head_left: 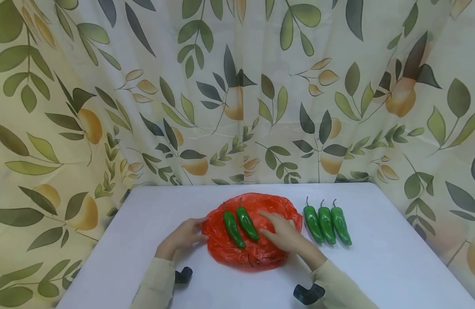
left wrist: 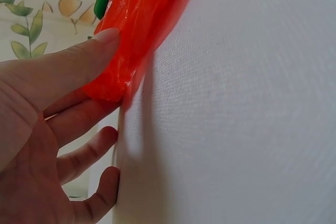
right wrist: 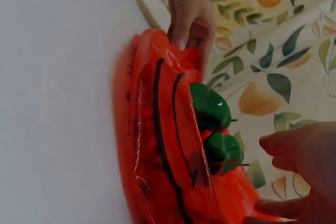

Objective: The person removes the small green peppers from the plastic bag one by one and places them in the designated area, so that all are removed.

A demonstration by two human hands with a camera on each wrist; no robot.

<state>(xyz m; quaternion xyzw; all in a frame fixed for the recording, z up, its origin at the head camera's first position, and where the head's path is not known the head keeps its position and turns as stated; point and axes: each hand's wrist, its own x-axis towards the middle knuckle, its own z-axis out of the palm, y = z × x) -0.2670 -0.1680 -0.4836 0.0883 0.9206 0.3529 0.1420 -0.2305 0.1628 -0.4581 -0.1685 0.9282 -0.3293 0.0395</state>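
A crumpled red plastic bag lies flat on the white table. Two green chili peppers, one on the left and one beside it, rest side by side on top of it, stems pointing away. At the bag's left edge my left hand pinches the plastic between thumb and forefinger, its other fingers spread below. My right hand hovers over the bag's right part with fingers spread, right of the peppers. In the right wrist view the two pepper tips show above black print on the bag.
Three more green peppers lie in a row on the table to the right of the bag, stems away. The white table runs back to a leaf-and-fruit patterned curtain. Dark devices are worn at both wrists.
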